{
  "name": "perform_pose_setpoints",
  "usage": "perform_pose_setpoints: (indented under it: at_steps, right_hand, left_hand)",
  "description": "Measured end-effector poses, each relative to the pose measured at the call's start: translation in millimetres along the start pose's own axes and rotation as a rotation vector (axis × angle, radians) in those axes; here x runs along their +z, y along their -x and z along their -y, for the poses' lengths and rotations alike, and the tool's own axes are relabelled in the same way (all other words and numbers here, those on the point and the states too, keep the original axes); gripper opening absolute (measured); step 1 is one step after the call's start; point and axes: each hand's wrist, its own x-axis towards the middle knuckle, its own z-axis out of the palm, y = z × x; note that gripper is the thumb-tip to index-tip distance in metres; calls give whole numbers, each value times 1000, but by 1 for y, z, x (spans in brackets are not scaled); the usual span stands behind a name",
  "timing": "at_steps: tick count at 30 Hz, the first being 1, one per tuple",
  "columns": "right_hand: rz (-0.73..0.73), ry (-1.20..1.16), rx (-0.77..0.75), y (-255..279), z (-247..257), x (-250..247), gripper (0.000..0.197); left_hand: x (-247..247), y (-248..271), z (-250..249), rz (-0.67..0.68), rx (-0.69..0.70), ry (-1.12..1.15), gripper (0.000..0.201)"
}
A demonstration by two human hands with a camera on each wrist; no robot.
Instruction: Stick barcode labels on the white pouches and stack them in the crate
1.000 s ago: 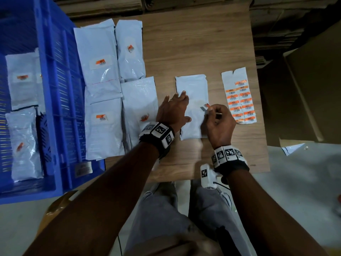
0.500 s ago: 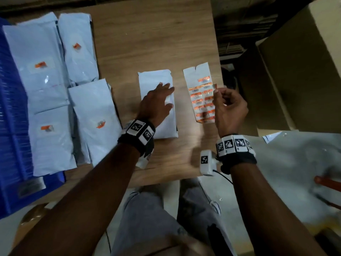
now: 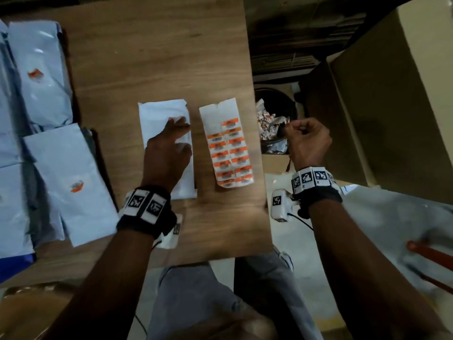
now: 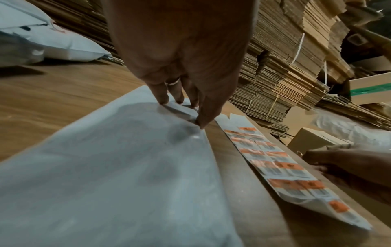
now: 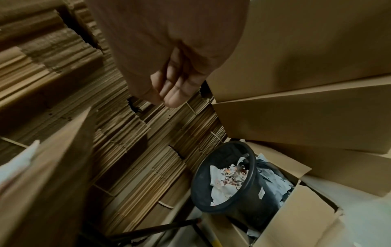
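Observation:
A plain white pouch point(image 3: 159, 114) lies flat in the middle of the wooden table point(image 3: 159, 57). My left hand point(image 3: 182, 136) rests on it with straight fingers, and the fingertips point(image 4: 162, 100) press near the pouch's point(image 4: 127, 158) right edge. Just to its right lies the sheet of orange barcode labels point(image 3: 229, 153), also in the left wrist view point(image 4: 275, 165). My right hand point(image 3: 290, 125) hangs past the table's right edge, over a black bin point(image 3: 275, 111). Its fingers are curled against the thumb point(image 5: 167, 98), with nothing visible between them.
Labelled white pouches point(image 3: 41, 77) point(image 3: 71, 182) lie at the table's left, and a corner of the blue crate point(image 3: 14, 263) shows below them. The bin point(image 5: 196, 175) holds paper scraps. Large cardboard boxes point(image 3: 392, 106) stand to the right; flat cardboard is stacked behind.
My right hand left the pouch, passed over the label sheet and now hangs above the bin. My left hand stayed flat on the pouch. The view swung right, off the crate.

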Motion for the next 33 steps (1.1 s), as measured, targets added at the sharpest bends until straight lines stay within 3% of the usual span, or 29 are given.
perform_pose_setpoints:
  at_steps: [4,7,15,24,33]
  right_hand:
    - [8,21,-12,-26,-13,4,17]
    - [-3,-15,0,-38,-19,10,9]
    - [38,56,-12,-50,-31,14,22]
    - [-10,125,5,-62,-40,22,29]
    - [-21,80,-34,-69,-45,19,13]
  left_hand:
    - [5,3,13,16,31,131,45]
    - [4,4,9,5,28,85,44]
    - [5,4,-3,17,3,-50,43]
    - [9,7,-4,7,-15,19,43]
    - [11,8,-2,12,-25,35,43]
